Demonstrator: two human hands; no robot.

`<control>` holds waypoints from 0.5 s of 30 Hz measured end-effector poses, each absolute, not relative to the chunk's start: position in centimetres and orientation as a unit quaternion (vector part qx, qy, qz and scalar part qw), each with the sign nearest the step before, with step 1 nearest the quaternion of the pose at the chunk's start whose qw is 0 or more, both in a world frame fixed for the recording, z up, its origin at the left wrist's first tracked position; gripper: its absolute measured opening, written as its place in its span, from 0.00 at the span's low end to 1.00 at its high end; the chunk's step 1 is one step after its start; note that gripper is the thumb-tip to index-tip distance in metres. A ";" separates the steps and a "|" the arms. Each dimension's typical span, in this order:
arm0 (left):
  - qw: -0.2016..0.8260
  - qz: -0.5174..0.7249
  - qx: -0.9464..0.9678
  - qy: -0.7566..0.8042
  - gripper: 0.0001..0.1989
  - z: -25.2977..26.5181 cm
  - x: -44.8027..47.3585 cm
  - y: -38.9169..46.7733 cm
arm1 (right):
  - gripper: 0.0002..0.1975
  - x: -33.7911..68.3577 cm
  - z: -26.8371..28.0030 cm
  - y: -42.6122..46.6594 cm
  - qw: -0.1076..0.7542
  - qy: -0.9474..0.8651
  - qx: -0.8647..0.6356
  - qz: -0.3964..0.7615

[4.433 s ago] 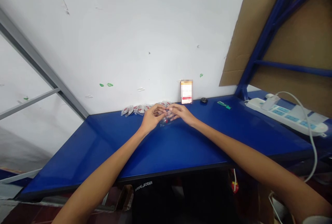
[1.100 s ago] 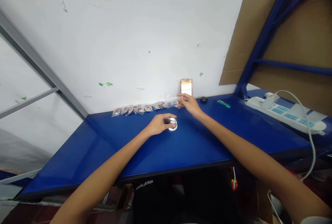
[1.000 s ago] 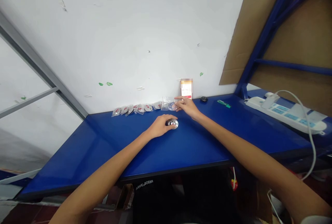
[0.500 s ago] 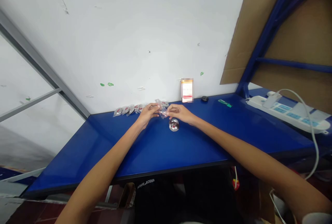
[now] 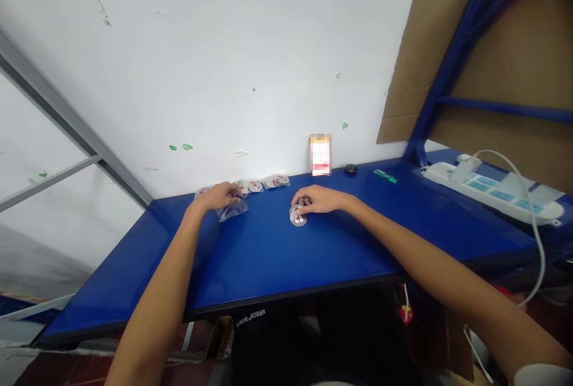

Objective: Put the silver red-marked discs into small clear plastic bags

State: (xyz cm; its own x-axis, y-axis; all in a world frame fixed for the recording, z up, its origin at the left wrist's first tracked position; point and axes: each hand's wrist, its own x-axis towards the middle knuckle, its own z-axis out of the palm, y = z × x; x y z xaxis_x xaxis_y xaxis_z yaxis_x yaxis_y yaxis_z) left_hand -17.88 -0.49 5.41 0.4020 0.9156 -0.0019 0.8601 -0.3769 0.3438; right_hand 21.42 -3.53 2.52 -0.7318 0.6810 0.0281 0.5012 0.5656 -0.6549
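My right hand [image 5: 320, 200] has its fingers curled at the far edge of a round, shiny metal disc [image 5: 299, 219] with a red mark. Its thumb lies on the disc's face. To the left, a crumpled clear plastic bag [image 5: 233, 210] rests on the blue table. Just above this bag is my left hand [image 5: 220, 195], fingers bent and a gap showing between thumb and fingertips. Along the wall runs a row of similar discs in clear bags [image 5: 255, 186], partly covered by my left hand.
A small card-like item [image 5: 320, 156], blurred out, stands against the white wall. Beside it are a round black object [image 5: 351, 169] and a green tool-like piece [image 5: 385, 176]. A white power strip [image 5: 492, 192] with a plugged-in cable lies at the right, near a blue frame [image 5: 441, 85].
Both hands were together at the clear bag. The left hand has carried it left and down to the table. My right hand has let go of the bag and taken hold of the metal disc.
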 end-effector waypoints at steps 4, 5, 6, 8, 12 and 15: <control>0.059 0.118 0.841 0.525 0.14 6.0 -15.5 -1.5 | 0.21 21.0 2.3 -3.4 0.129 -0.859 -0.341 0.359; 0.045 0.110 0.839 0.530 0.14 6.0 -15.0 -1.7 | 0.21 21.1 2.3 -3.4 0.132 -0.856 -0.339 0.367; 0.033 0.093 0.834 0.542 0.15 5.9 -14.6 -1.8 | 0.21 21.2 2.4 -3.3 0.137 -0.853 -0.338 0.374; 0.016 0.032 0.814 0.580 0.15 5.6 -14.3 -2.0 | 0.21 21.5 2.5 -3.2 0.144 -0.845 -0.336 0.391; 0.046 -0.067 0.795 0.601 0.10 5.1 -14.9 -1.9 | 0.22 21.9 2.4 -2.9 0.155 -0.826 -0.338 0.424; 0.051 -0.028 0.815 0.576 0.11 5.7 -14.7 -2.3 | 0.20 21.9 2.4 -2.9 0.178 -0.812 -0.350 0.431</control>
